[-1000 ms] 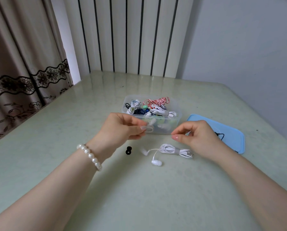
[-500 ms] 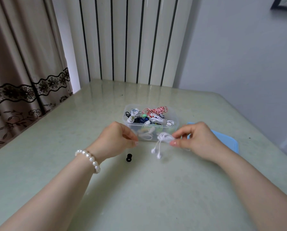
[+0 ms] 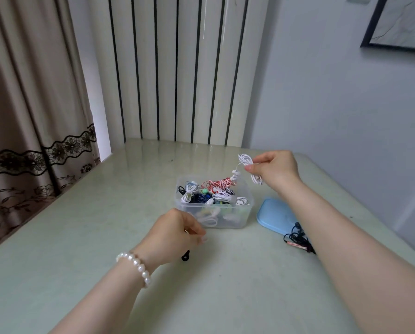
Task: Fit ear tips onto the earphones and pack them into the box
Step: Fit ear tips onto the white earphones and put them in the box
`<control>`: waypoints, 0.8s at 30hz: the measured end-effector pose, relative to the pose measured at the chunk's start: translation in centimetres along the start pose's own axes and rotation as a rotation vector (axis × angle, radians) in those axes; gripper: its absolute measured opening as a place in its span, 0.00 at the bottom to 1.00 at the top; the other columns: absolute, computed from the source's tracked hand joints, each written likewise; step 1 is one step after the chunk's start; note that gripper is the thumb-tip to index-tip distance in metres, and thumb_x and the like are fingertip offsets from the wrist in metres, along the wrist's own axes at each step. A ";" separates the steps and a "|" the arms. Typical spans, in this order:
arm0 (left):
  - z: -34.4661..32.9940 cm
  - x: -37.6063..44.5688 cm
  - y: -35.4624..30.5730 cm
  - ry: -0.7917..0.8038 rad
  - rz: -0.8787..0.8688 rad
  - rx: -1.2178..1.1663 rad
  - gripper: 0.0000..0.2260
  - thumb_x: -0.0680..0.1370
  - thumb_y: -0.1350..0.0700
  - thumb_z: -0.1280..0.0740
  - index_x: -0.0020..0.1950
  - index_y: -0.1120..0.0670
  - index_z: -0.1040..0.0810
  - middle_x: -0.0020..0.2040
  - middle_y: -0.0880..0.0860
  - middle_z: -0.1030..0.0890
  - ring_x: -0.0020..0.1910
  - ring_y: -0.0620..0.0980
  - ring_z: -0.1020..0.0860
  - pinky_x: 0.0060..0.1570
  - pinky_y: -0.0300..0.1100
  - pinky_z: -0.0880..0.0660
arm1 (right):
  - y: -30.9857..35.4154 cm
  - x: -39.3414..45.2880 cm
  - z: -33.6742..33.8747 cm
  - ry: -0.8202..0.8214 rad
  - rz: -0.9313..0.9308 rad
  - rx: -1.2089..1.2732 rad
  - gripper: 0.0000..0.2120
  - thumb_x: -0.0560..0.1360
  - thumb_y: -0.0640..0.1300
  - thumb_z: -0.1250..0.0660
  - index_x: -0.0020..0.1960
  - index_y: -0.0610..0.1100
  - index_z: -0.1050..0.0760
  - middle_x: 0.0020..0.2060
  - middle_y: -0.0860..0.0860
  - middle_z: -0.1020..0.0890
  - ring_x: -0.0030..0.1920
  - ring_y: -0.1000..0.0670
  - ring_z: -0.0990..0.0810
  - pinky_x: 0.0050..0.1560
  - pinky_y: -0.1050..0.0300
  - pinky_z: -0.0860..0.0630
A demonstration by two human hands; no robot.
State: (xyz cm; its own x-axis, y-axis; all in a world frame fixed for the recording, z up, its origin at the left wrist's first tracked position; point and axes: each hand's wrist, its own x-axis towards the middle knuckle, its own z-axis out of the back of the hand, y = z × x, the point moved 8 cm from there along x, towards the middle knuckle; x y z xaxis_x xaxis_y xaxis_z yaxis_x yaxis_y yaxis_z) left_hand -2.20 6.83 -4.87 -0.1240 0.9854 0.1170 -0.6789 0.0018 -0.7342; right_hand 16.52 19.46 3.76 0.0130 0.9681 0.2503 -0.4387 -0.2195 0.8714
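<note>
My right hand (image 3: 276,169) pinches a coiled white earphone set (image 3: 246,161) in the air above the far right corner of the clear plastic box (image 3: 228,221). The two earbuds dangle just over the box's rim. The box holds several tangled earphones: white, red-striped and dark blue. My left hand (image 3: 172,233) hovers low in front of the box with its fingers curled and thumb against the fingertips; I see nothing in it. A small black ear tip piece (image 3: 185,257) lies on the table just below that hand.
A light blue lid (image 3: 272,215) lies flat to the right of the box, with a dark earphone set (image 3: 298,238) partly on it, beside my right forearm. The pale green table (image 3: 81,237) meets a curtain on the left and a striped panel behind.
My right hand picked the white earphone set up off the table and carried it up and away, over the box. My left hand sank a little toward the table.
</note>
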 end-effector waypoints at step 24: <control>-1.2 -0.2 0.0 0.056 -0.011 0.021 0.04 0.71 0.54 0.28 0.44 0.53 0.17 0.36 0.44 0.22 0.30 0.38 0.28 0.33 0.29 0.32 | -0.5 -1.5 -8.8 0.329 0.271 -0.908 0.16 0.68 0.28 0.43 0.28 0.44 0.42 0.28 0.47 0.38 0.39 0.42 0.33 0.38 0.58 0.38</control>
State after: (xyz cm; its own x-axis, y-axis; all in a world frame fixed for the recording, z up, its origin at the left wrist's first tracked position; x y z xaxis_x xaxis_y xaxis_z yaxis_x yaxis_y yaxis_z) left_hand -1.29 6.84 -5.69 -0.0766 0.9933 0.0869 -0.6950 0.0093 -0.7189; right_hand 8.83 19.18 -0.82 -0.3776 0.9147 0.1440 -0.9115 -0.3945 0.1161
